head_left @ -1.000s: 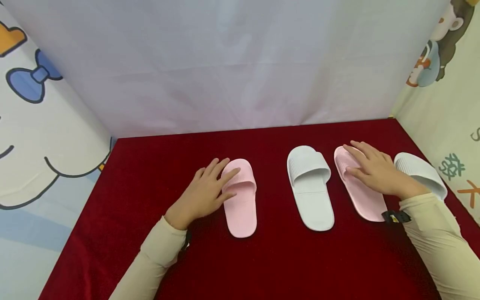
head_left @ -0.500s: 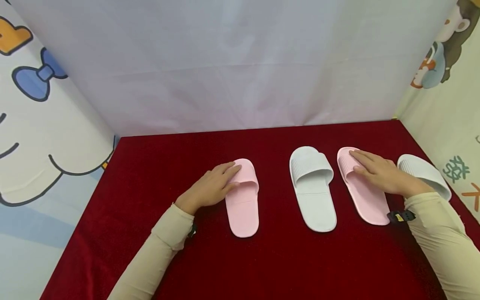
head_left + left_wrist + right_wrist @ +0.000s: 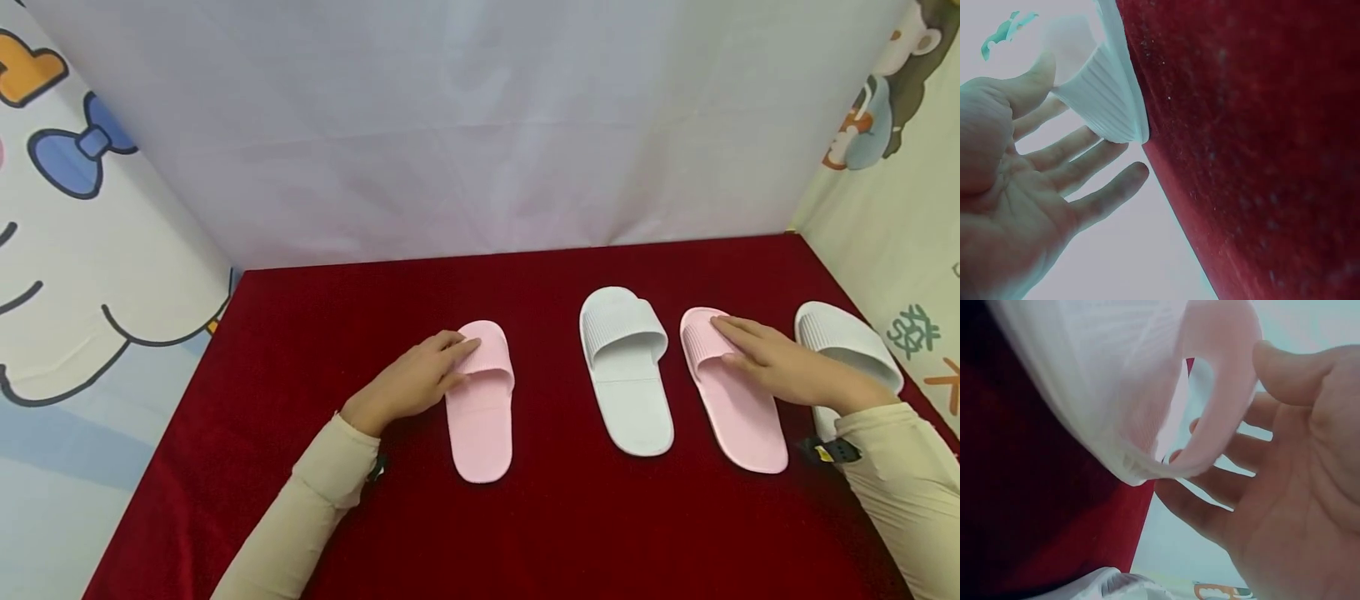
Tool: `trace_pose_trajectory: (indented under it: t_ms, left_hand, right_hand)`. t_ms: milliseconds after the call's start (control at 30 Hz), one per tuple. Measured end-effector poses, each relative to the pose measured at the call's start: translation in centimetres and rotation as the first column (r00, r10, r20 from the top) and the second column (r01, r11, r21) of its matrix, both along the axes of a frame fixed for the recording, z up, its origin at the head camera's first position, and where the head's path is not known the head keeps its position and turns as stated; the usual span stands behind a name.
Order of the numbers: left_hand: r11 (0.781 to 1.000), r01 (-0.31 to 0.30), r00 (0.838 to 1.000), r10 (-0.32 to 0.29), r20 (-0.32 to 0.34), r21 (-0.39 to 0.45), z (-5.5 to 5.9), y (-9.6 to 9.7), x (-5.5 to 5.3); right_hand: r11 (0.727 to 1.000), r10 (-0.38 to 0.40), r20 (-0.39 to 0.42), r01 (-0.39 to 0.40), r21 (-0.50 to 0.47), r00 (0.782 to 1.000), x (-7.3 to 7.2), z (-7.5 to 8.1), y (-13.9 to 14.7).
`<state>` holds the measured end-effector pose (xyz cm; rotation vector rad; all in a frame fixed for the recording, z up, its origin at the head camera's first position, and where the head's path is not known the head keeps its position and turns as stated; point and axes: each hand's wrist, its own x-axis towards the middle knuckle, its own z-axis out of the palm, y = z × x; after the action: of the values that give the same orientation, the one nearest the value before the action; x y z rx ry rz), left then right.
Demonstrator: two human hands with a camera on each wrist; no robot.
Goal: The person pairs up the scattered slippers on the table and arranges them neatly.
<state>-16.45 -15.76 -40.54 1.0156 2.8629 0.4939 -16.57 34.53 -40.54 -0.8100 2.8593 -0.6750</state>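
Pinching arched, ribbed straps [image 3: 491, 357], left fingers [image 3: 459, 351] on pink slipper [image 3: 482, 442], right fingers [image 3: 738, 330] on its mate [image 3: 738, 421], plush red cloth [image 3: 600, 533]

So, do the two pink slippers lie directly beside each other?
No, a white slipper lies between one pink slipper and the other.

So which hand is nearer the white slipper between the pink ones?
The right hand, just right of the white slipper. The left hand is farther off, left of it, at a pink slipper.

Red tabletop [image 3: 570, 533]; pale backdrop [image 3: 480, 142], apparently cloth; cartoon-printed sides [image 3: 150, 258].
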Motion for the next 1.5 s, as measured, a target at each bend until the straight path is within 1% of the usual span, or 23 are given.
trace_pose_trajectory:
  t_ms: [100,200,333,433,533,633,700,867,967,1100,1267,1367,1500]
  left_hand:
    - [1.000,0.009,1.000,-0.009,-0.001,0.002,0.1,-0.4,0.4]
    - [1.000,0.008,1.000,-0.008,0.013,-0.006,0.2,-0.8,0.9]
    - [1.000,0.000,0.999,0.000,0.035,0.005,0.2,-1.3,1.7]
    - [1.000,-0.010,0.999,0.010,0.041,0.016,0.0,-1.6,2.2]
    - [0.999,-0.028,0.998,0.027,0.048,0.026,-0.2,-1.6,2.5]
    - [0.998,-0.047,0.997,0.045,0.060,0.044,-0.2,-1.5,2.6]
    - [0.996,-0.060,0.996,0.056,0.068,0.059,-0.2,-1.4,2.6]
    - [0.992,-0.093,0.993,0.086,0.084,0.090,-0.1,-1.5,2.7]
    - [0.989,-0.106,0.992,0.097,0.086,0.101,0.0,-1.5,2.8]
    - [0.990,-0.098,0.992,0.089,0.085,0.100,0.3,-1.6,2.9]
    - [0.990,-0.083,0.995,0.076,0.059,0.117,0.7,-1.8,3.0]
    - [0.988,-0.085,0.996,0.081,0.039,0.133,1.0,-1.9,3.0]
    - [0.986,-0.087,0.996,0.085,0.024,0.141,1.2,-2.0,3.0]
  right_hand:
    - [1.000,0.020,-0.021,-0.020,0.007,1.000,0.5,0.0,0.1]
    - [0.999,0.037,-0.056,-0.037,0.010,0.998,0.9,-0.1,0.4]
    - [0.998,0.052,-0.093,-0.054,-0.014,0.994,1.1,-0.2,1.2]
    - [0.998,0.051,-0.083,-0.054,-0.039,0.995,1.2,-0.1,1.6]
    - [0.998,0.039,-0.072,-0.042,-0.039,0.997,1.2,0.0,1.7]
    - [0.999,0.019,-0.081,-0.022,-0.025,0.997,1.2,0.1,1.8]
    - [1.000,0.015,-0.102,-0.016,-0.018,0.995,1.3,0.2,1.8]
    - [0.999,0.037,-0.144,-0.040,-0.023,0.989,1.3,0.5,1.5]
    - [0.999,0.044,-0.155,-0.048,-0.020,0.987,1.3,0.7,1.2]
    - [0.998,0.056,-0.165,-0.058,-0.007,0.985,1.6,1.2,0.8]
    - [0.996,0.084,-0.207,-0.087,-0.004,0.975,1.9,1.9,0.2]
    - [0.996,0.087,-0.225,-0.091,-0.005,0.970,2.1,2.4,0.0]
    - [0.995,0.092,-0.231,-0.096,-0.008,0.969,2.3,2.8,-0.4]
